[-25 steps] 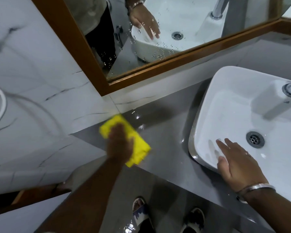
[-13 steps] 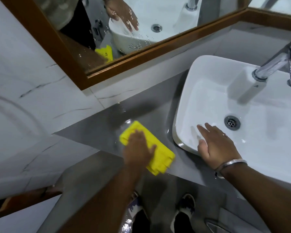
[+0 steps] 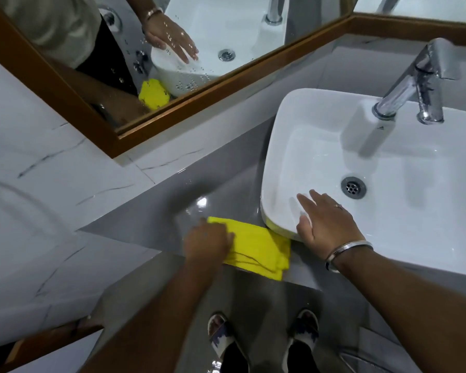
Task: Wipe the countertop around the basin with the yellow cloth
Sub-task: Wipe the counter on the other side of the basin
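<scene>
A folded yellow cloth (image 3: 256, 249) lies flat on the grey countertop (image 3: 156, 211), its right end touching the near left corner of the white basin (image 3: 280, 146). My left hand (image 3: 207, 242) presses down on the cloth's left part, close to the counter's front edge. My right hand (image 3: 326, 224) rests open on the basin's near left rim, fingers spread, a metal bangle on the wrist.
A chrome tap (image 3: 414, 84) stands at the basin's back right, with the drain (image 3: 353, 187) in the bowl. A wood-framed mirror (image 3: 189, 103) leans along the back wall, spotted with droplets. White marble tiles (image 3: 51, 170) close the left side. My sandalled feet (image 3: 226, 343) show on the floor below.
My left hand has slid the cloth to the right along the counter, from near the left wall to the basin's corner. My right hand has stayed on the basin rim.
</scene>
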Tool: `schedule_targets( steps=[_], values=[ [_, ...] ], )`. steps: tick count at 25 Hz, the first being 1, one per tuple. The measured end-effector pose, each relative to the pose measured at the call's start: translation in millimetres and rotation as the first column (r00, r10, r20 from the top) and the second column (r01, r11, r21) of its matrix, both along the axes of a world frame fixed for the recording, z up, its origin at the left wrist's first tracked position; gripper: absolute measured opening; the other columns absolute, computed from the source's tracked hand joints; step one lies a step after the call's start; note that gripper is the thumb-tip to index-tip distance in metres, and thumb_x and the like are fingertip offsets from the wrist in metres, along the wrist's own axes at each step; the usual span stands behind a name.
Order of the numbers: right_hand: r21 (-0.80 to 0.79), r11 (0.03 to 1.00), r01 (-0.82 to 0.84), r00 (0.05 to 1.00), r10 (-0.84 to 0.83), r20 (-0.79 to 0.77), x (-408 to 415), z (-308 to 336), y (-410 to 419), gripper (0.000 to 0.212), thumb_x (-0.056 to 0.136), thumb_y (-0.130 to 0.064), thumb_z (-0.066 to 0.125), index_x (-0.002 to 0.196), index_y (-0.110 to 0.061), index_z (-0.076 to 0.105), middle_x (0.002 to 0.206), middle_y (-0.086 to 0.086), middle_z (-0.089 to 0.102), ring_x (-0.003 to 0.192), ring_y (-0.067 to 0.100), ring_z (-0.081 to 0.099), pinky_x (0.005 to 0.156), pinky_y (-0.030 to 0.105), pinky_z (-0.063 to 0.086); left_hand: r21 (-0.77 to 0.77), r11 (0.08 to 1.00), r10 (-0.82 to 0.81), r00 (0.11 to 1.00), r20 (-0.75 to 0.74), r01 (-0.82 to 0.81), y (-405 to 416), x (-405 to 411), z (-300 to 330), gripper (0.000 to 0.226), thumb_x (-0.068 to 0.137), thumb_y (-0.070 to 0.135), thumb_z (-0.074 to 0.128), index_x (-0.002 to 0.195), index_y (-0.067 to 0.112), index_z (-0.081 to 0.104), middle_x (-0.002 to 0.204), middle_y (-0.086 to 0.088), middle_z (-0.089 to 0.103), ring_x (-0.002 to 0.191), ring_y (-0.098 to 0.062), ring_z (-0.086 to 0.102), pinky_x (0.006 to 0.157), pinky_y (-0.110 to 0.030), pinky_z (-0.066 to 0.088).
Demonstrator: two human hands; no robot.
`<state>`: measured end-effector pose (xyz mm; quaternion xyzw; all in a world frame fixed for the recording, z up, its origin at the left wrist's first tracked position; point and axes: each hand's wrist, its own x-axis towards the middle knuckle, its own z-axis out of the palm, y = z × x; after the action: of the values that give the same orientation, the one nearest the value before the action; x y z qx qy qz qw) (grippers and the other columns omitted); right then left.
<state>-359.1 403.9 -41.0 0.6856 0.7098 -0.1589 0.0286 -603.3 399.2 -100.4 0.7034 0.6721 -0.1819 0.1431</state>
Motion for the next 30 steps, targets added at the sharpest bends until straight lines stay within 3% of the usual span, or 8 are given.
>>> schedule_targets(
  steps=[5, 12, 14, 16, 21, 23, 25, 30],
  values=[
    [0.003, 1.0, 0.009, 1.0, -0.009, 0.01, -0.3, -0.2, -1.9, 0.071, 0.076, -0.046, 0.015, 0.138, -0.021, 0.038, 0.147, 0.015, 0.04, 0.134, 0.034, 0.035, 0.108, 0.047, 0.035, 0.231, 0.909, 0.369, 0.927, -0.063, -0.346, 11.1, -106.4, -8.4, 0.043, 0.087, 0.054, 0.05, 0.1, 0.017, 0.067, 0.1, -0.016, 0.06, 0.094, -0.04, 0.06, 0.074, -0.043, 0.051],
    [0.021, 1.0, 0.013, 1.0, -0.013, -0.001, 0.5, -0.4, -1.6, 0.073, 0.074, -0.047, 0.014, 0.138, -0.021, 0.04, 0.146, 0.015, 0.041, 0.134, 0.033, 0.036, 0.108, 0.046, 0.035, 0.012, 0.966, 0.257, 0.967, 0.001, -0.257, -64.7, -63.9, -11.3, 0.055, 0.093, 0.053, 0.042, 0.121, 0.009, 0.058, 0.087, -0.016, 0.072, 0.076, -0.034, 0.069, 0.061, -0.036, 0.051],
    [0.024, 1.0, 0.012, 1.0, -0.012, -0.003, 0.0, 0.1, -1.8, 0.073, 0.074, -0.047, 0.013, 0.137, -0.021, 0.04, 0.146, 0.015, 0.041, 0.133, 0.034, 0.036, 0.107, 0.046, 0.035, 0.088, 0.964, 0.248, 0.968, 0.036, -0.251, -76.7, -82.7, -3.2, 0.049, 0.093, 0.051, 0.04, 0.096, 0.012, 0.07, 0.067, -0.015, 0.068, 0.059, -0.035, 0.067, 0.051, -0.032, 0.045],
    [0.028, 1.0, 0.005, 1.0, -0.005, 0.0, -1.0, 0.9, -2.0, 0.073, 0.075, -0.046, 0.014, 0.137, -0.021, 0.041, 0.146, 0.015, 0.041, 0.133, 0.034, 0.037, 0.107, 0.045, 0.035, 0.266, 0.96, 0.075, 0.996, 0.057, -0.088, -67.1, -90.9, -6.8, 0.05, 0.088, 0.051, 0.038, 0.073, 0.015, 0.069, 0.066, -0.013, 0.066, 0.058, -0.034, 0.065, 0.05, -0.031, 0.045],
    [0.04, 0.999, -0.013, 1.0, 0.013, 0.008, -0.2, 1.7, -2.6, 0.07, 0.076, -0.044, 0.016, 0.136, -0.019, 0.043, 0.143, 0.016, 0.045, 0.131, 0.035, 0.04, 0.105, 0.045, 0.036, 0.423, 0.678, -0.681, 0.73, 0.055, 0.601, 15.6, -79.5, -71.4, 0.059, 0.096, 0.049, 0.032, 0.139, 0.013, 0.047, 0.145, -0.017, 0.047, 0.132, -0.035, 0.045, 0.106, -0.047, 0.04],
    [0.051, 0.998, -0.027, 1.0, 0.027, 0.008, -0.1, 0.0, -1.8, 0.068, 0.077, -0.043, 0.018, 0.134, -0.018, 0.045, 0.14, 0.018, 0.048, 0.128, 0.036, 0.042, 0.102, 0.046, 0.04, 0.5, 0.789, -0.463, 0.88, 0.103, 0.357, 38.7, -107.9, -90.3, 0.064, 0.098, 0.053, 0.027, 0.138, 0.008, 0.047, 0.143, -0.021, 0.047, 0.132, -0.037, 0.043, 0.106, -0.048, 0.037],
    [0.05, 0.998, -0.039, 0.999, 0.038, 0.01, -0.5, -0.2, -1.0, 0.066, 0.078, -0.041, 0.02, 0.133, -0.017, 0.046, 0.138, 0.018, 0.049, 0.127, 0.036, 0.044, 0.1, 0.046, 0.042, 0.482, 0.855, 0.089, 0.969, 0.229, -0.192, 34.2, -137.3, -91.0, 0.063, 0.095, 0.046, 0.034, 0.138, 0.001, 0.045, 0.142, -0.031, 0.044, 0.129, -0.047, 0.042, 0.105, -0.054, 0.036],
    [0.065, 0.996, -0.055, 0.998, 0.054, 0.009, -2.4, 3.2, -0.3, 0.065, 0.078, -0.04, 0.021, 0.131, -0.015, 0.049, 0.135, 0.018, 0.052, 0.123, 0.036, 0.047, 0.098, 0.046, 0.043, 0.094, 0.571, 0.712, 0.549, 0.439, -0.816, -0.6, -41.7, -62.2, 0.067, 0.092, 0.032, 0.055, 0.147, 0.004, 0.028, 0.154, -0.031, 0.02, 0.141, -0.048, 0.02, 0.113, -0.058, 0.015]
  ],
)
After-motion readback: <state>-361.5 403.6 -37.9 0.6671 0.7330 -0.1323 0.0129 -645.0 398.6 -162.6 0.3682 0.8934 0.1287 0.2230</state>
